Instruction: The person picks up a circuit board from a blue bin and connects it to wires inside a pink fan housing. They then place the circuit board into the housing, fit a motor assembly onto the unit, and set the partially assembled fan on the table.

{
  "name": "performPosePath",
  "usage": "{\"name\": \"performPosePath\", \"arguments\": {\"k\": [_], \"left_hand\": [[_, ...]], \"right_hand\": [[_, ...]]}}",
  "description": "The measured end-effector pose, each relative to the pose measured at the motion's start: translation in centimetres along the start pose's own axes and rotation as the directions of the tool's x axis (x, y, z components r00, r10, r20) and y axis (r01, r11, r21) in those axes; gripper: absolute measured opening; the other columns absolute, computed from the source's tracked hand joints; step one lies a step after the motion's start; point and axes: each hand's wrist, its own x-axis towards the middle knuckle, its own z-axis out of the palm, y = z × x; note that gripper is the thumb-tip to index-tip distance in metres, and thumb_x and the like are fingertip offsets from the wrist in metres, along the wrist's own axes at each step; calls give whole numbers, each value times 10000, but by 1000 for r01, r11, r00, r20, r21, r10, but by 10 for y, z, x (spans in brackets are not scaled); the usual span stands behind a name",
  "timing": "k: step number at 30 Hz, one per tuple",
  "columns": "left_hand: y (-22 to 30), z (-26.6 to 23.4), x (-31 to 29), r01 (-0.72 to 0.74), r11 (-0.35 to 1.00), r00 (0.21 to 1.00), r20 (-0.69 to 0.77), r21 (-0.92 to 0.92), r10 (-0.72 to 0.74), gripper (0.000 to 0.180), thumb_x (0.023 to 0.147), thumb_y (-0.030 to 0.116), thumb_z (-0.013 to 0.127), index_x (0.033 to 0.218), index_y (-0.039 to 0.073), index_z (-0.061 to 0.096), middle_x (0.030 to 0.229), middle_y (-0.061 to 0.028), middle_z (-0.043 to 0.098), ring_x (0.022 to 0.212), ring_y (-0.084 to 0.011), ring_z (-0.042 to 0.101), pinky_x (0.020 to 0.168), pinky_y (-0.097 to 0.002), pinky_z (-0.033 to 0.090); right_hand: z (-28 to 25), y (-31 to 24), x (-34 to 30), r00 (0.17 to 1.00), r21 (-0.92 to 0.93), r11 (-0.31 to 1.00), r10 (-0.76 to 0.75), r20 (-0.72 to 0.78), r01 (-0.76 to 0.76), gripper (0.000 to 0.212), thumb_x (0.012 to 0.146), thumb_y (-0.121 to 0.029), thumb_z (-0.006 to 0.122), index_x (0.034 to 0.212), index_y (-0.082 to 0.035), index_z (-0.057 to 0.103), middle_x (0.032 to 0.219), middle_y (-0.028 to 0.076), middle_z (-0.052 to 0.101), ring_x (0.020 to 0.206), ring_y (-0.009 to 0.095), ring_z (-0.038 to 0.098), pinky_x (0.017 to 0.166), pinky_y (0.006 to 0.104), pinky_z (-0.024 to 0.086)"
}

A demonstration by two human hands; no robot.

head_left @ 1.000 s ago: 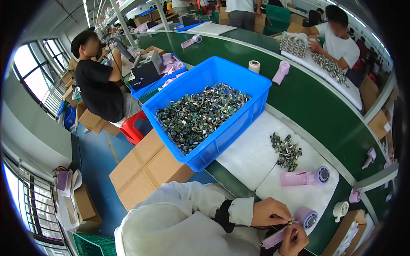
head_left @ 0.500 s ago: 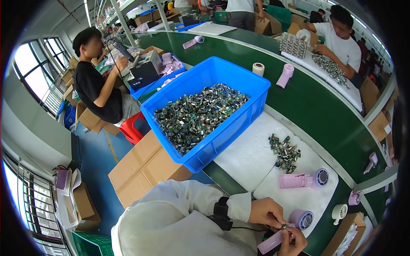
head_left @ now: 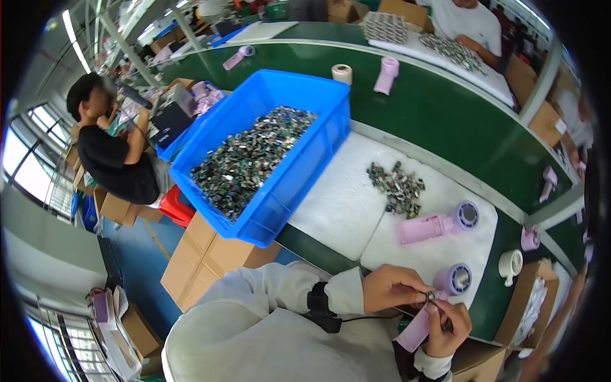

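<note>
My left hand (head_left: 393, 288), its wrist in a dark band, is closed in a pinch at a small green circuit board (head_left: 430, 295). Meeting it from the right, my right hand (head_left: 447, 326) also has its fingertips closed at the board. Just under them lies a pink handheld fan (head_left: 414, 332), its round purple head (head_left: 453, 279) beyond my fingers and its handle pointing toward me. My fingers partly hide the board and the fan's middle. Another pink fan (head_left: 425, 229) rests on the white foam sheet, near a loose pile of small circuit boards (head_left: 398, 188).
A large blue bin (head_left: 280, 197) full of small boards stands left of the foam sheet (head_left: 331, 200), above a cardboard box (head_left: 210, 258). Along the green belt (head_left: 445, 127) lie more pink fan parts (head_left: 386, 75) and a cream roll (head_left: 342, 74). A person in black (head_left: 111, 149) sits at left.
The whole view has swung, so the bin and bench sit further left and higher in the picture. Both hands stay together at the circuit board over the fan.
</note>
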Motion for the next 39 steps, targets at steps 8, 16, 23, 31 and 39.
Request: {"name": "performPosePath", "arguments": {"k": [8,16,23,31,39], "left_hand": [[5,-6,-3,118,982,991,41,146,-125,245,998,-15,644,1240,-34,679,1151,-95,673,1064,-152,677,912,-282,560],[18,-7,7,96,980,993,58,173,-107,308,993,-63,621,1297,-33,659,1217,-143,653,1101,-189,679,948,-283,567],[17,-3,-1,-30,922,996,87,385,-4,329,984,-82,621,1309,-40,650,1226,-159,652,1094,-203,686,932,-282,577],[19,2,-7,-45,882,999,44,470,27,320,955,-86,663,1271,-35,676,1187,-164,677,1038,-180,682,852,-256,560],[21,2,-7,-57,864,998,43,500,41,345,950,-97,664,1289,-30,668,1151,-148,670,1019,-174,684,853,-258,561]], "right_hand": [[4,1,-3,998,0,999,-48,33,48,170,786,7,796,950,-33,785,762,61,623,621,153,560,578,274,439],[5,2,11,997,62,997,59,-47,-56,177,737,29,768,903,-29,741,735,47,577,607,135,558,548,274,434],[7,6,6,986,-63,988,-147,-73,143,208,683,29,766,874,-43,723,698,28,546,560,171,538,509,298,431],[5,8,1,958,-247,930,-286,-25,271,208,656,28,762,837,-53,699,690,37,565,557,199,542,500,305,433],[11,7,4,976,-90,974,-212,-49,207,206,687,27,773,873,-47,722,784,42,647,605,196,551,522,311,439]]}}
